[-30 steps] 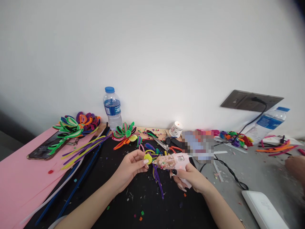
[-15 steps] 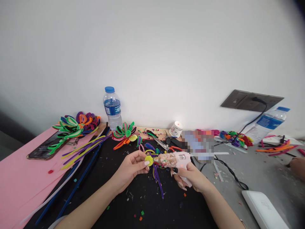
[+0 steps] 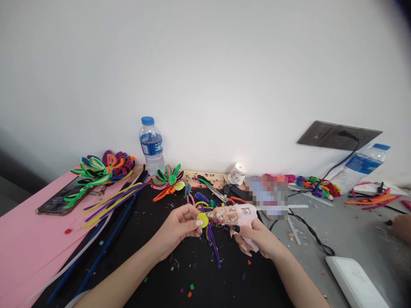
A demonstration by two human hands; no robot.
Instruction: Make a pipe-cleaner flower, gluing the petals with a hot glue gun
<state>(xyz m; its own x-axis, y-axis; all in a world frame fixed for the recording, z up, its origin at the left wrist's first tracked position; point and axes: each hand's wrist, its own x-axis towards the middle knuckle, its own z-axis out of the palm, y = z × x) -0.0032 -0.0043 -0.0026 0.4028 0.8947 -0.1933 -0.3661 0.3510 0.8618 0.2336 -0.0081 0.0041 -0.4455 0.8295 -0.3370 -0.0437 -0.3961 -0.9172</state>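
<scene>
Between the thumb and fingers of my left hand (image 3: 182,223) is a small yellow pipe-cleaner coil (image 3: 202,220). My right hand (image 3: 253,238) grips a pale pink hot glue gun (image 3: 239,215), its nozzle pointing left close to the coil; whether they touch I cannot tell. A glue stick (image 3: 293,206) sticks out of the gun's back end. Below and behind the nozzle lie purple and yellow pipe cleaners (image 3: 212,246) on the black mat (image 3: 167,278). Pliers with red handles (image 3: 221,196) rest just beyond the gun.
Pipe-cleaner flowers (image 3: 170,177) and a water bottle (image 3: 152,147) stand along the wall. A phone (image 3: 61,196) lies left on pink paper (image 3: 28,239). A paper cup (image 3: 237,173), black cable (image 3: 313,235) and white box-shaped device (image 3: 356,278) are rightward. Another person's hand (image 3: 401,226) shows at the right edge.
The yellow coil has turned slightly in my left fingers and shifted a little to the right. My right hand and the glue gun stay in place. The other person's hand has moved slightly.
</scene>
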